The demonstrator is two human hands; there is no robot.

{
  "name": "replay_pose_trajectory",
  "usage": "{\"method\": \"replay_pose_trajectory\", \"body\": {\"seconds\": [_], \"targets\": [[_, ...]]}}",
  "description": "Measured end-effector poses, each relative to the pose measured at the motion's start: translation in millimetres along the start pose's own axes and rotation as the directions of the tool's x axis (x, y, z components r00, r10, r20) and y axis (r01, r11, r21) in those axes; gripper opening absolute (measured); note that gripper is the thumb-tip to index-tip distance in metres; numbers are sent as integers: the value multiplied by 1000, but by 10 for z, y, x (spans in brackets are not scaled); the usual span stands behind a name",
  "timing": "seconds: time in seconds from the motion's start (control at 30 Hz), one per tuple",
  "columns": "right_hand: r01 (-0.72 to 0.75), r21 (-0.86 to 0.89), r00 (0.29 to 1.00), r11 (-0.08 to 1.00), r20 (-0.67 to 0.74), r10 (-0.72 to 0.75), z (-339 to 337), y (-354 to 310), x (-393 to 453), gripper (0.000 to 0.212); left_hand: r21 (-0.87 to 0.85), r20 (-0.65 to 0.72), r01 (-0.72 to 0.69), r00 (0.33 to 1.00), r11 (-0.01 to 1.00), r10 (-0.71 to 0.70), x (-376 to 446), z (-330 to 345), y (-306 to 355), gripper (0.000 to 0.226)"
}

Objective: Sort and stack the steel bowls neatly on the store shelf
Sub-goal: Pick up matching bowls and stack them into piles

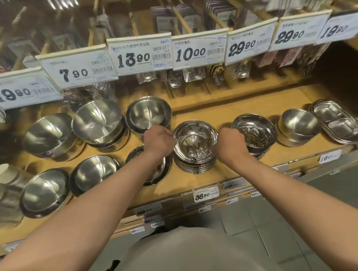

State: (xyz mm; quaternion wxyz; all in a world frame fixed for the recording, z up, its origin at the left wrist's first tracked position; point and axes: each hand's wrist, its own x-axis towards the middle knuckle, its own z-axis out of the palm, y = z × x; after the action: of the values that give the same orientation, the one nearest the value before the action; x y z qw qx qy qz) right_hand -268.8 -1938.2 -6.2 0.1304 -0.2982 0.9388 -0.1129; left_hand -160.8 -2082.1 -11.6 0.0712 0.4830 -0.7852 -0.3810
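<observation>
flanking the centre stack of bowls (193, 147) on the shelf (246, 111), left hand (158, 140) and right hand (230, 142) grip its rim; uneven lifting could tip the stack.

Left hand (157, 139) and right hand (230, 141) grip opposite rims of the stacked bowls (195, 149) on the shelf (246, 109).

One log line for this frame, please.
left hand: on bowl stack | right hand: on bowl stack | grip unclear
</observation>
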Motion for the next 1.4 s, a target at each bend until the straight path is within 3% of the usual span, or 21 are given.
{"method": "replay_pose_trajectory", "body": {"seconds": [0.23, 0.4, 0.57, 0.8, 0.9, 1.03, 1.1, 1.2, 1.3, 1.4], "targets": [[5, -55, 1000, 998, -4, -5, -117, -48, 75, 35, -28, 80, 40, 996, 999, -38, -92, 45, -57, 11], [30, -36, 1000, 999, 5, -30, -49, -51, 55, 7, -13, 51, 44, 998, 999, -43, -133, 57, -112, 13], [25, -34, 1000, 999, 18, -24, -47, -57, 50, 12, -15, 68, 86, 994, 996, -85, -140, 62, -92, 14], [-10, 26, 1000, 1000, 7, 10, -53, -18, 48, 39, -122, 23, 132, 991, 984, -130, -93, 27, -65, 23], [-42, 43, 999, 998, 25, 41, -54, -31, 34, 39, -77, 57, 98, 994, 992, -94, -67, -1, -55, 9], [-81, 66, 996, 994, 47, 78, 8, -11, 29, 29, -25, 118, 68, 991, 997, -65, -91, 22, -75, 27], [-72, 91, 997, 993, 40, 68, 23, -5, 21, 18, -42, 137, 80, 988, 996, -74, -74, 34, -81, 21], [-67, 140, 996, 988, 71, 57, 56, 1, 7, 20, 29, 184, 68, 980, 997, -73, -51, 28, -57, 9], [-105, 270, 986, 957, 150, 66, 122, 10, -16, 31, 79, 245, 66, 966, 995, -84, -65, 68, -40, 49], [-124, 408, 984, 905, 169, 59, 160, 62, -30, 39, 9, 265, 115, 958, 993, -114, -141, 112, -33, 62]]}}
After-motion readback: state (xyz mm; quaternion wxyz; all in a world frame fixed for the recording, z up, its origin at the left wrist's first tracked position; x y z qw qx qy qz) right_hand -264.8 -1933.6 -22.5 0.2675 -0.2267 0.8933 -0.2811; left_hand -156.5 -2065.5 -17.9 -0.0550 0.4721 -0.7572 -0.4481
